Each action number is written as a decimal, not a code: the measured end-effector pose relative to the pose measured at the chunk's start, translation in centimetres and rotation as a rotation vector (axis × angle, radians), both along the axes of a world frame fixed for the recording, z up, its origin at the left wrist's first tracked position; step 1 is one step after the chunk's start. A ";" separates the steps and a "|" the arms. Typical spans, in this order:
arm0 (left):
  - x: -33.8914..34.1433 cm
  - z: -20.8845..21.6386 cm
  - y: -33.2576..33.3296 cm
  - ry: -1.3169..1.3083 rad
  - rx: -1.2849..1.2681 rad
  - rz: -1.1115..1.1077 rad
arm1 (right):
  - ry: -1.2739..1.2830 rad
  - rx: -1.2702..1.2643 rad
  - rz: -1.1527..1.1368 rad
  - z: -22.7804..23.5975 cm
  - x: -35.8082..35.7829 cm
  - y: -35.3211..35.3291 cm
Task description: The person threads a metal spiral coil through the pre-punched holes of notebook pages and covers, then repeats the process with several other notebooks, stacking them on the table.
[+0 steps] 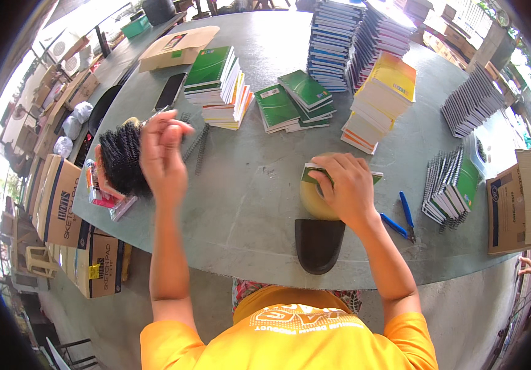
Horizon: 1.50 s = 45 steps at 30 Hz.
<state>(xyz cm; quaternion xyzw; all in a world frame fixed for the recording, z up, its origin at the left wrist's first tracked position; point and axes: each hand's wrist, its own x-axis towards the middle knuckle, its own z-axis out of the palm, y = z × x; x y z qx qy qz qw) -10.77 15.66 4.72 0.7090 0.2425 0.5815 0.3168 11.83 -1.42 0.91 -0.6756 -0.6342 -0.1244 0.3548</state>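
My right hand (350,188) is closed on a small green-covered notebook (310,173), its cover edge showing on both sides of the fingers. Under that hand is a rounded yellowish object (314,200), with a dark brown rounded pad (319,245) just nearer to me. My left hand (165,154) is raised beside a heap of black spiral binding coils (120,161). Its fingers are curled together, slightly blurred, and whatever they may pinch is hidden. Two loose coils (201,148) lie just past it. Blue-handled pliers (401,221) rest right of my right hand.
Green notebooks (277,108) and stacked unbound books (213,92) (383,92) stand across the table. Tall notebook piles (334,46) rise at the back. Spiral-bound notebooks (447,188) and a cardboard box (515,206) sit right. A phone (170,92) lies left; cartons (62,197) stand beside the table.
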 end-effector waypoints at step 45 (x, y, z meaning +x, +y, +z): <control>5.0 -4.5 -12.1 0.679 -0.035 -0.591 | 0.608 -0.317 -0.003 2.1 4.3 -3.4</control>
